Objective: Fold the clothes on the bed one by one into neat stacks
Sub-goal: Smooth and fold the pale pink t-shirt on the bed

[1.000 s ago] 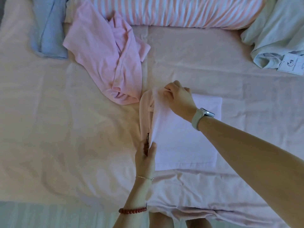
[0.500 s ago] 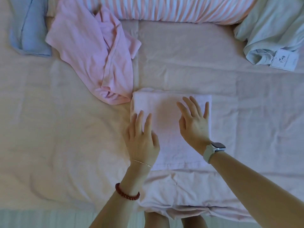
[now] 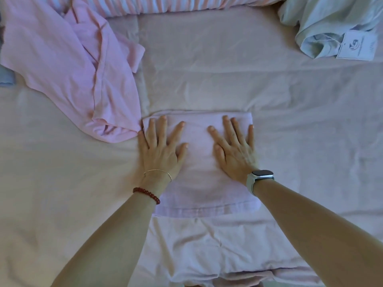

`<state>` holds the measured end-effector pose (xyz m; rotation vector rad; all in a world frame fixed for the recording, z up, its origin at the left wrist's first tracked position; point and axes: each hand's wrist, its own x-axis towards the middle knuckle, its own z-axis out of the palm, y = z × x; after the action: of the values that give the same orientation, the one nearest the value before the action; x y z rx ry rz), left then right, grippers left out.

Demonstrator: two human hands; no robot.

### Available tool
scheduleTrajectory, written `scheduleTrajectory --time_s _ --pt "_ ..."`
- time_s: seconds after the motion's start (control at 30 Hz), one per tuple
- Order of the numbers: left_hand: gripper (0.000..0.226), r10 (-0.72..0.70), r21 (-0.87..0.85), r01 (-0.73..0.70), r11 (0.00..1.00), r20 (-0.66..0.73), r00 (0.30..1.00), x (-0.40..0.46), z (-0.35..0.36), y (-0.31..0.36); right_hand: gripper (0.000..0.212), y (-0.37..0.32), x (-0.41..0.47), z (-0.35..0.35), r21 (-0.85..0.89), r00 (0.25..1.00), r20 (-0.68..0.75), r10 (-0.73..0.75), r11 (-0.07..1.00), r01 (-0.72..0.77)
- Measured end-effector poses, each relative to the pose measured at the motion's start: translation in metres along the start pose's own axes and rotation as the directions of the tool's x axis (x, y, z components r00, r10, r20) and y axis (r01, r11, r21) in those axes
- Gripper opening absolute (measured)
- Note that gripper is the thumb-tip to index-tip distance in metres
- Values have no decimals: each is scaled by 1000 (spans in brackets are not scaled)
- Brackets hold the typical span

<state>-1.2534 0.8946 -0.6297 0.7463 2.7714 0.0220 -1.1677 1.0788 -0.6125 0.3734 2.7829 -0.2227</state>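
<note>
A pale pink folded garment (image 3: 199, 183) lies as a flat rectangle in the middle of the bed (image 3: 62, 193). My left hand (image 3: 161, 150) rests flat on its left half, fingers spread. My right hand (image 3: 234, 148) presses flat on its right half, fingers also apart. Neither hand grips anything. An unfolded pink shirt (image 3: 68, 65) lies crumpled at the upper left, its hem touching the folded piece's top left corner. A light green garment (image 3: 323, 23) with a white paper tag (image 3: 356, 46) sits bunched at the upper right.
A striped pink-and-white pillow (image 3: 165, 4) runs along the top edge. A blue garment (image 3: 6, 77) peeks out at the far left. A loose fold of pink sheet (image 3: 207, 249) bunches at the near edge of the bed, below the folded piece.
One second ago both hands pinched the garment's left edge and folded it over. They let go, laid flat on it, and have since slid up toward its far edge.
</note>
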Motion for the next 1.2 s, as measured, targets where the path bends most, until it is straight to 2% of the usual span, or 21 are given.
scheduleTrajectory --time_s 0.13,0.23,0.3,0.4,0.53,0.63,0.7,0.73,0.8,0.83,0.9,0.93,0.97,1.07,1.2 --pt "55 -31 -3 31 1000 -17 999 -4 -13 7 55 -2 -6 -10 45 1000 7 -22 999 22" --pt "52 -55 13 58 998 -154 987 -23 -26 13 60 -4 -33 -19 165 996 -65 66 985 -55" --pt "55 -65 -36 59 998 -188 980 -49 -25 19 61 -3 -65 -15 171 993 -101 58 985 -40" --pt "59 -151 -120 142 983 -73 986 -88 -11 25 56 1 -103 3 105 999 -50 20 994 -15" --pt "64 -243 -121 257 959 117 963 -96 3 22 54 5 -105 19 137 997 74 22 990 -32" --pt "63 -281 -219 299 929 109 953 -92 -6 23 56 9 -104 17 253 997 76 23 966 -42" --pt "58 -328 -429 278 859 -44 944 -91 -14 20 50 13 -104 8 407 997 -30 70 912 -52" --pt "55 -396 -569 285 772 -80 915 -89 -19 17 46 18 -101 4 495 987 -104 122 867 -55" --pt "53 -556 -766 377 521 30 831 -82 -23 11 40 24 -91 -5 687 953 -141 270 720 -102" --pt "49 -611 -785 446 429 111 784 -76 -24 8 37 25 -84 -11 784 933 -87 349 601 -152" --pt "31 -624 -760 536 368 226 748 -63 -24 3 35 26 -64 -19 896 879 122 461 330 -297" --pt "20 -606 -756 556 345 273 747 -57 -25 0 35 28 -55 -22 907 860 204 468 240 -346" --pt "14 -578 -763 563 318 315 753 -53 -26 -3 32 30 -48 -22 903 860 242 449 220 -369" --pt "12 -502 -815 523 250 352 790 -46 -30 -6 23 35 -35 -22 865 878 285 385 291 -408" --pt "12 -508 -869 460 184 317 801 -49 -35 1 35 36 -38 -25 868 883 341 322 252 -427"
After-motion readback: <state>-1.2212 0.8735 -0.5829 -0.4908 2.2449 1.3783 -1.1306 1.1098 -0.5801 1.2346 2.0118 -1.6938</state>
